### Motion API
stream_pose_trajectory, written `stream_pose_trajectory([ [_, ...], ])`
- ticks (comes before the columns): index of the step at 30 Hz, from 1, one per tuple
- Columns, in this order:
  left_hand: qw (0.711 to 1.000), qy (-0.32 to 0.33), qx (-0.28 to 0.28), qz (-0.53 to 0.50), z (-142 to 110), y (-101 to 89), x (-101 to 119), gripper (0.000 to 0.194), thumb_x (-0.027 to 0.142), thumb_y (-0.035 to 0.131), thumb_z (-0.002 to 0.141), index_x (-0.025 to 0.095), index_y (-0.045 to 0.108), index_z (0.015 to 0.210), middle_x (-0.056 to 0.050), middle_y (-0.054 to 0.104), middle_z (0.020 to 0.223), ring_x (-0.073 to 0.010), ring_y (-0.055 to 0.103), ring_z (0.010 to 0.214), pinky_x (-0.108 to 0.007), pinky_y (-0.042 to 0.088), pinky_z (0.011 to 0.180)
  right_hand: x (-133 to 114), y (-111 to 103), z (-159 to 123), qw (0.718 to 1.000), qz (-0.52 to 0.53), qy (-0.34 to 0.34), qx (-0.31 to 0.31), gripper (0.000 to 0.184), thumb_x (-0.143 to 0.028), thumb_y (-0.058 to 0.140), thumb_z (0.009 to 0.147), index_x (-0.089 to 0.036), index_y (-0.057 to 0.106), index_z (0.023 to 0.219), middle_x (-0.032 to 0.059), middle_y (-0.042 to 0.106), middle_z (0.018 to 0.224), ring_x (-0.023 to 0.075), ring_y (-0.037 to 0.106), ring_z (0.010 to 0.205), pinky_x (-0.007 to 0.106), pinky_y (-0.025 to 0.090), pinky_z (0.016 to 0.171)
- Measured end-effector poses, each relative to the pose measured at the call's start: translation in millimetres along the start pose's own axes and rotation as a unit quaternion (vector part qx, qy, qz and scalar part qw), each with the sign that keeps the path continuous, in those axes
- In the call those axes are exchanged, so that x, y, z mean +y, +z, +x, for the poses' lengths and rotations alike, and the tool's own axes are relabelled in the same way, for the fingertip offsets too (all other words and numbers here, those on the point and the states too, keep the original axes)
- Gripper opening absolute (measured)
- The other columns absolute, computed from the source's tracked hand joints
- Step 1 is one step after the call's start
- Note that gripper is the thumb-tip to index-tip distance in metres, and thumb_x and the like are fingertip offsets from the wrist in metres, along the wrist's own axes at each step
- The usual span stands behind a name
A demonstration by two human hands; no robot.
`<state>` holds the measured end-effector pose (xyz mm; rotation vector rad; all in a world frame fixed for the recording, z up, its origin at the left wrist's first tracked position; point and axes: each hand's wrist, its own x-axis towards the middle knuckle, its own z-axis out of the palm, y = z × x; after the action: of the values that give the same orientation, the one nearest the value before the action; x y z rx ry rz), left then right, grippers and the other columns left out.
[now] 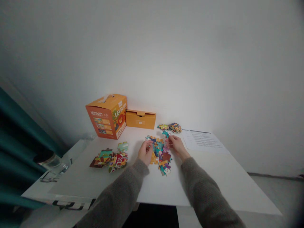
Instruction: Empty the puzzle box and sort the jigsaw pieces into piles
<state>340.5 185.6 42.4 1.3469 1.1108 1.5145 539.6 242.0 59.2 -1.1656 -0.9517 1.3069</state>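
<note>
Bright jigsaw puzzle pieces [158,147] lie in an irregular cluster between my hands on the white table [204,177]. My left hand [145,152] is at the cluster's left side, fingers curled together at its edge; whatever lies under the fingertips is hidden. At the upper right of the cluster, my right hand [177,145] pinches a teal puzzle piece [165,134] between thumb and fingers. Farther left lies a loose heap of other puzzle pieces [116,160], some showing a red barn. Behind my right hand sits a pile of more pieces [175,127].
An orange puzzle box [106,117] stands at the back left, beside a lower orange carton [140,120] near the wall. A printed sheet [204,141] lies at the right. On the left, a clear jar with a dark lid [53,161] is near the teal curtain [16,142].
</note>
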Motion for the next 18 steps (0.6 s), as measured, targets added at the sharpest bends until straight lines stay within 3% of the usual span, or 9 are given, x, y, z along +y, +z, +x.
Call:
stream_pose_trajectory([
  [5,0.999,0.007,-0.023,0.032,-1,1.0,5,0.017,0.027,0.057,0.083,0.019,0.065,0.096,-0.001,0.061,0.082,-0.0090,0.053,0.060,-0.022,0.045,0.059,-5,10,54,0.998,0.042,0.013,0.051,0.015,-0.024,0.063,0.089,-0.017,0.054,0.080,0.0067,0.069,0.070,0.0133,0.065,0.053,0.023,0.057,0.047],
  [10,0.998,0.012,-0.019,0.052,0,-1.9,11,0.014,0.022,0.056,0.080,0.019,0.065,0.091,-0.002,0.065,0.084,-0.0109,0.056,0.063,-0.024,0.047,0.062,-14,22,85,0.996,0.043,0.024,0.071,0.007,-0.020,0.058,0.092,-0.017,0.053,0.087,0.0076,0.069,0.071,0.0174,0.069,0.060,0.031,0.061,0.050],
  [15,0.998,0.027,-0.025,0.056,-1,-2.5,10,0.015,0.019,0.055,0.080,0.019,0.065,0.091,-0.002,0.064,0.085,-0.0108,0.055,0.066,-0.023,0.046,0.063,-19,20,81,0.996,0.025,-0.022,0.087,0.008,-0.020,0.057,0.090,-0.020,0.050,0.091,0.0052,0.070,0.083,0.0150,0.070,0.070,0.026,0.060,0.053],
  [18,0.998,0.022,-0.024,0.045,0,-2.5,6,0.014,0.020,0.055,0.081,0.019,0.065,0.091,-0.002,0.064,0.086,-0.0102,0.054,0.064,-0.023,0.045,0.062,-20,14,64,0.996,-0.009,-0.050,0.076,0.009,-0.022,0.056,0.089,-0.022,0.050,0.096,0.0013,0.069,0.081,0.0142,0.068,0.065,0.023,0.055,0.048],
])
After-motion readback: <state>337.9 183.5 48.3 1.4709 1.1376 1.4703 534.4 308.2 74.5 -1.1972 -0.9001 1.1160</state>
